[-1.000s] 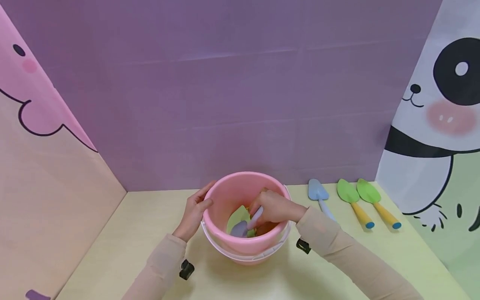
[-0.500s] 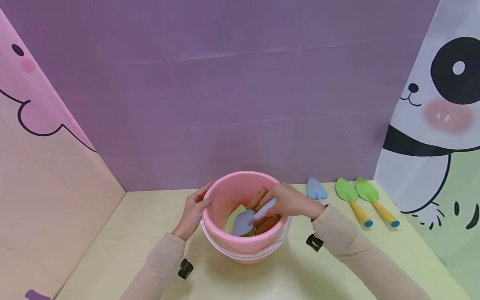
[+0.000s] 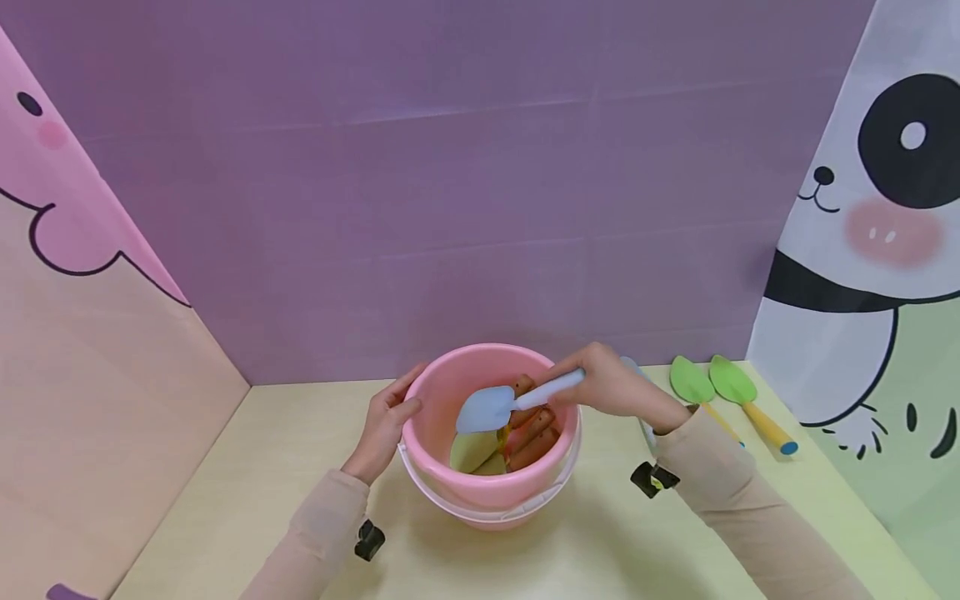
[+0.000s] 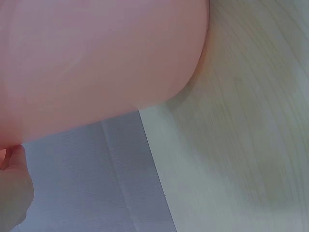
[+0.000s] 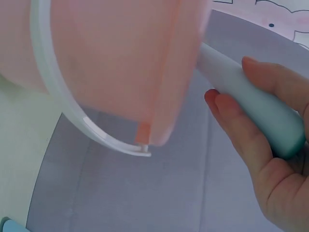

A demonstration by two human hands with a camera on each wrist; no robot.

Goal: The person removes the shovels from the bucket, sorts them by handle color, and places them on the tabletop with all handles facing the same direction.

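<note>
A pink bucket (image 3: 480,493) stands on the table, its white handle (image 5: 72,108) hanging down at the front. My left hand (image 3: 384,429) grips its left rim, thumb on the near side; the left wrist view shows the bucket's wall (image 4: 96,58) and part of that hand (image 4: 14,188). Over the bucket's mouth my right hand (image 3: 611,383) holds a light blue toy trowel (image 3: 486,410) by its handle, blade pointing left. In the right wrist view, thumb and fingers pinch that handle (image 5: 251,101). Inside the bucket lie a yellow-green blade (image 3: 468,451) and several brown handles (image 3: 534,433).
On the table (image 3: 292,467) at the right lie two green trowels with yellow handles, one (image 3: 691,381) partly covered by the right sleeve, the other (image 3: 733,381) beside it. Another blue trowel (image 3: 648,435) is mostly hidden behind the right hand. A purple wall (image 3: 480,208) closes off the back.
My right hand has lifted the blue trowel up from inside the bucket and moved right, bringing the brown handles into sight. The left hand keeps its grip on the rim.
</note>
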